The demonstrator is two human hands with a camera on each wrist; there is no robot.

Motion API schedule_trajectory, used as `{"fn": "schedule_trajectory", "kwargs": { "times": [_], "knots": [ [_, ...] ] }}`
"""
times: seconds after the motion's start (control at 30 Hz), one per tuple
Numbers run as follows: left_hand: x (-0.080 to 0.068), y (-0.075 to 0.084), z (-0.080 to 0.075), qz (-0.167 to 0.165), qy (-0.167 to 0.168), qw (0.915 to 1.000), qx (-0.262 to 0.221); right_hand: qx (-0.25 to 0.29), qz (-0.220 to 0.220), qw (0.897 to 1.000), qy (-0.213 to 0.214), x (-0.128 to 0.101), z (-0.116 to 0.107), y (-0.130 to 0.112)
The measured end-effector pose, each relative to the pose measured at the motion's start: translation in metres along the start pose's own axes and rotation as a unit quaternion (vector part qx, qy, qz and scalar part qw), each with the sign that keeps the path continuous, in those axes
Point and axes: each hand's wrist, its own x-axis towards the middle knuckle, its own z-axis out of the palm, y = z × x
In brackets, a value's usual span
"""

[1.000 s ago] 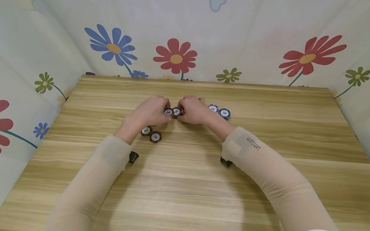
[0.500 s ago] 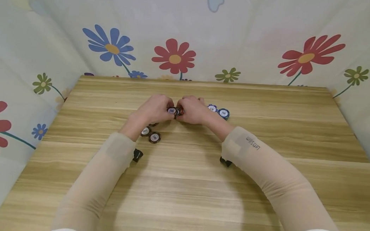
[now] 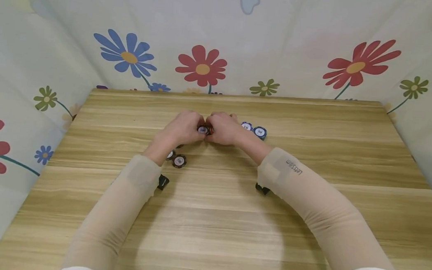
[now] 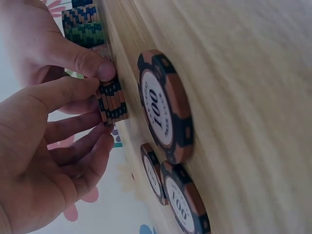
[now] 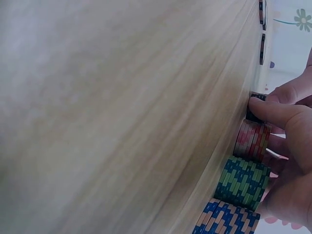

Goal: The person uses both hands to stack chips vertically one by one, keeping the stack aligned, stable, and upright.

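Note:
Near the far part of the table, both hands meet around a short stack of brown-and-black poker chips. The left hand pinches this stack, its thumb on the near side and fingers curled behind. From the other side the right hand grips it too, with its thumb pressed to the chips. The top face reads 100. Three loose brown-and-black chips lie flat by the left wrist, the nearest chip also marked 100. A red stack stands close beside the right hand, mostly hidden in the head view.
A green-edged stack and a blue-edged stack stand right of the hands, their tops marked 50 and 10 in the head view. The wooden table ends at a flowered cloth wall. Black wrist mounts sit low under the forearms.
The left hand has slid right until it meets the right hand. Two 100 faces showed side by side before; now one shows over the stack. The right hand has stayed nearly still.

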Motion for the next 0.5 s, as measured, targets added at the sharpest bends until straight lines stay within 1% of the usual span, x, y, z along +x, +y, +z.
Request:
{"fn": "schedule_trajectory", "kwargs": {
  "times": [0.23,0.5],
  "knots": [
    [-0.0011,-0.0015,0.0016,-0.004,0.007,0.9999,-0.013,-0.006,0.003,1.000,-0.003,0.0002,-0.0003,0.0004],
    [-0.0039,-0.0051,-0.0004,-0.003,-0.003,0.9999,-0.011,0.000,0.004,1.000,-0.003,0.0000,-0.0004,-0.0007]
  ]
}}
